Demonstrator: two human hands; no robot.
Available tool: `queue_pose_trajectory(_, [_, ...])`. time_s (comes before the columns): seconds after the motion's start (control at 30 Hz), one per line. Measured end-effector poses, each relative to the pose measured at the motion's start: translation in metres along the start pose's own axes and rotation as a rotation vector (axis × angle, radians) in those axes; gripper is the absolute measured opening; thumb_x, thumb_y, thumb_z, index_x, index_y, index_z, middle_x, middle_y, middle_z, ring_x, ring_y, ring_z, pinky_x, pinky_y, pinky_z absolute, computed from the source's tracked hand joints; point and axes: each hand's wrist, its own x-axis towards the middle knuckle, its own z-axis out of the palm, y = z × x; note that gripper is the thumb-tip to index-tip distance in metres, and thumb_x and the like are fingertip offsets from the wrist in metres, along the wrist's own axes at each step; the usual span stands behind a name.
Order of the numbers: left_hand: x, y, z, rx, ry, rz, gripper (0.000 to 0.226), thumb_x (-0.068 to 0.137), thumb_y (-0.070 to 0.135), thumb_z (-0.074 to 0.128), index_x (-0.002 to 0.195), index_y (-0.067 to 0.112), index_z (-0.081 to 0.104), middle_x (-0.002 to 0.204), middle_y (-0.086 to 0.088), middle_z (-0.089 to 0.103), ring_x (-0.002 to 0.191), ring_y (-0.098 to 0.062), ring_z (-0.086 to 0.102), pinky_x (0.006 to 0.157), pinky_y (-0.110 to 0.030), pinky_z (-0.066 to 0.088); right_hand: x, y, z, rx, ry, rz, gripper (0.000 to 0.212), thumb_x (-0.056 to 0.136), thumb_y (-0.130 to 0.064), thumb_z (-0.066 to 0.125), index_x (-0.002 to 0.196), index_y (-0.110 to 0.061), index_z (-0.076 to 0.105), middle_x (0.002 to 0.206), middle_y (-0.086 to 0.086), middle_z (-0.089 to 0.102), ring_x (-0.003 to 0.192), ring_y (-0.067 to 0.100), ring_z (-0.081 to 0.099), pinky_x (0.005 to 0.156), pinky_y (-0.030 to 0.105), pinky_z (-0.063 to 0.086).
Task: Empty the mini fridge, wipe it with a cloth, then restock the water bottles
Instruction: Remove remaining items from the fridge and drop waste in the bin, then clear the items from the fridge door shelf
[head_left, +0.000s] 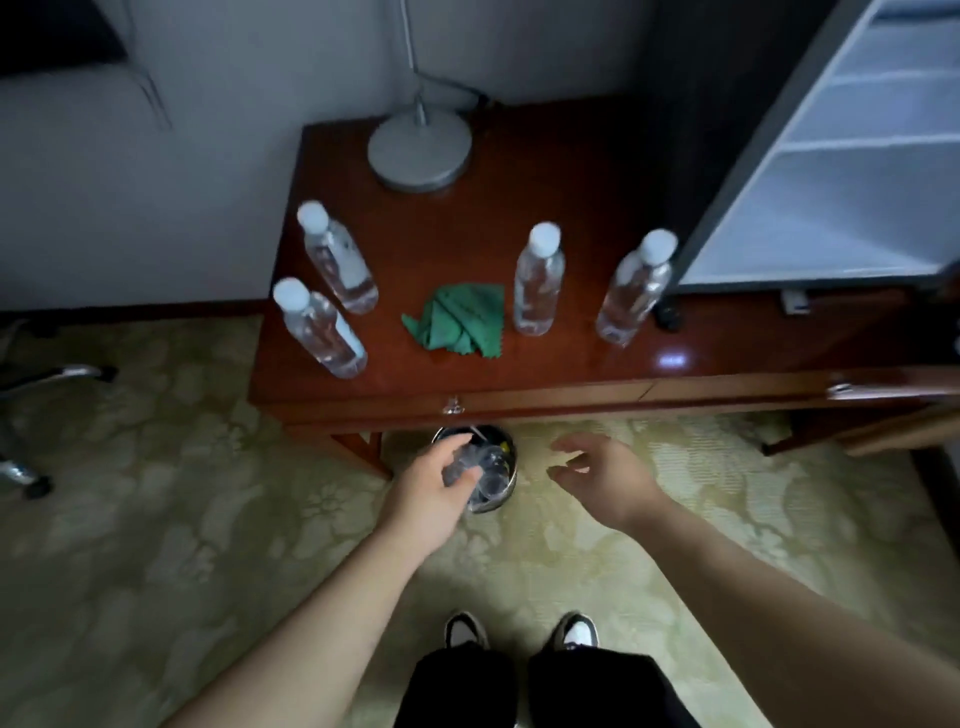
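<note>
emptying step, i think: my left grip (431, 488) holds a clear plastic thing (488, 467) over the bin (511, 462). right grip (608, 475) loose, w/ nothing. next: drop it, grab cloth (457, 319).

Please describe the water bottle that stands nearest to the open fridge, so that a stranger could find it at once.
Find the red-brown wooden desk with the round lamp base. Four clear, white-capped bottles stand on it, two on each side of a green cloth. The rightmost bottle alone stands beside the open mini fridge.
</note>
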Motion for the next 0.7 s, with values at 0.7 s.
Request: queue_pose_trajectory(0.7, [-0.060, 0.320, 0.042, 0.147, -0.297, 0.951, 0.049, 0.092, 0.034, 0.070, 0.139, 0.037, 0.056, 0.133, 0.014, 0.059, 0.121, -0.001, 0.055, 0.104, -0.027, 0.047, -0.231, 0.023, -0.235, 0.006, 0.808, 0.151, 0.037, 0.087, -0.037, 0.074, 0.123, -0.033, 0.065, 0.107, -0.018, 0.059, 0.100, 0.005, 0.064, 0.077, 0.020, 0.041])
